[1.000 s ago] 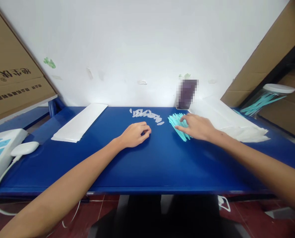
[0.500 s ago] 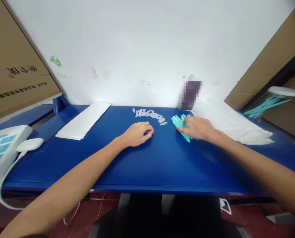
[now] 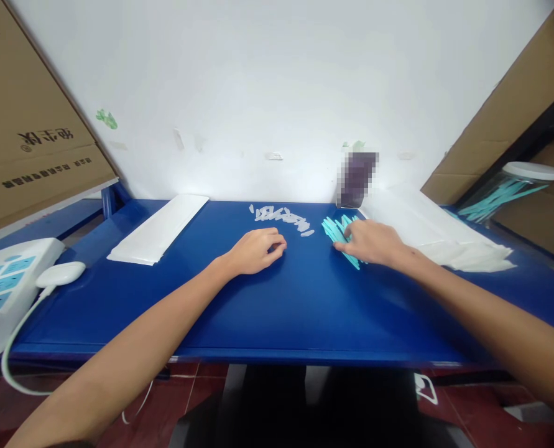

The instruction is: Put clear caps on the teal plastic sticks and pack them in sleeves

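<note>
My left hand (image 3: 257,249) rests on the blue table (image 3: 277,311) with its fingers curled in; whether they hold anything is hidden. Just beyond it lies a scatter of small white pieces (image 3: 281,218). My right hand (image 3: 372,242) lies on a pile of thin teal sticks (image 3: 336,230), thumb and fingers pinching among them.
A white flat stack (image 3: 158,229) lies at the back left, white sheets (image 3: 444,233) at the right. A white device with cord (image 3: 15,280) sits at the left edge. Cardboard boxes (image 3: 29,143) flank the table. A clear jar of teal sticks (image 3: 510,190) is at the far right. A blurred dark object (image 3: 357,177) leans on the wall.
My right hand has drawn its fingers together on the teal sticks. The left hand stays put. The view has shifted slightly.
</note>
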### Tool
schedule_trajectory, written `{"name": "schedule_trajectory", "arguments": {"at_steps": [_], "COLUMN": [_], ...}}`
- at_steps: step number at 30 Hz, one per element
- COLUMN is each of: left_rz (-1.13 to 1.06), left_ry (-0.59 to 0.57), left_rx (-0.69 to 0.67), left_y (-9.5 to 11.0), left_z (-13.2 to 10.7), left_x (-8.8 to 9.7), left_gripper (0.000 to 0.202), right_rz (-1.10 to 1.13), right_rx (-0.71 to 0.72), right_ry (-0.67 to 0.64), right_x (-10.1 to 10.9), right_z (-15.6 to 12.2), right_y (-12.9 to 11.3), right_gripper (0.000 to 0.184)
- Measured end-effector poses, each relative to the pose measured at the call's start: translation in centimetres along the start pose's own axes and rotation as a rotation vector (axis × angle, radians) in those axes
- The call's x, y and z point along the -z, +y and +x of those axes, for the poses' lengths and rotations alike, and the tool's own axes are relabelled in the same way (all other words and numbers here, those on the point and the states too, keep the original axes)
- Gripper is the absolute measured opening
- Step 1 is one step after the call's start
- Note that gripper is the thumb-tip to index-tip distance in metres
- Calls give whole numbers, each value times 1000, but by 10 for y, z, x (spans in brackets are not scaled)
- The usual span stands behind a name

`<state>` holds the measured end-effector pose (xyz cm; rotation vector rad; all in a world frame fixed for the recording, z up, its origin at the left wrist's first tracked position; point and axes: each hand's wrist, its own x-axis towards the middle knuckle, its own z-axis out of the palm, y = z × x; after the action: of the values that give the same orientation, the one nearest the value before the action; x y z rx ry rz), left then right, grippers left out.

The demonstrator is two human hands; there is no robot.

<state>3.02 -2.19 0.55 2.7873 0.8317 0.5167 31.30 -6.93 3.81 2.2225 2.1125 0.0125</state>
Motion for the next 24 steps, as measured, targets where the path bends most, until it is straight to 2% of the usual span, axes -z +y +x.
{"name": "schedule_trajectory", "arguments": {"at_steps": [7, 15, 20, 22, 24], "left_rz": [8, 18, -62, -153, -226], "left_ry": [-6, 1, -17, -9, 60], "left_rx": [3, -4, -46, -73, -70], "left_y": [-2, -6, -14, -19, -24], "left_z": [0, 0, -2, -3, -5], "left_x": [-1, -2, 6, 12, 17], "left_gripper": [29, 30, 35, 36, 33], "right_rz": [-13, 13, 89, 135, 204], "right_rx": [-37, 36, 143, 239, 379], "right_ry": [-22, -7, -40, -28, -53], "right_x": [0, -6, -6, -6, -7], "right_z": [1, -13, -40, -51, -60], "right_y": [1, -1, 3, 5, 2], "right_gripper": [51, 39, 41, 41, 37]}}
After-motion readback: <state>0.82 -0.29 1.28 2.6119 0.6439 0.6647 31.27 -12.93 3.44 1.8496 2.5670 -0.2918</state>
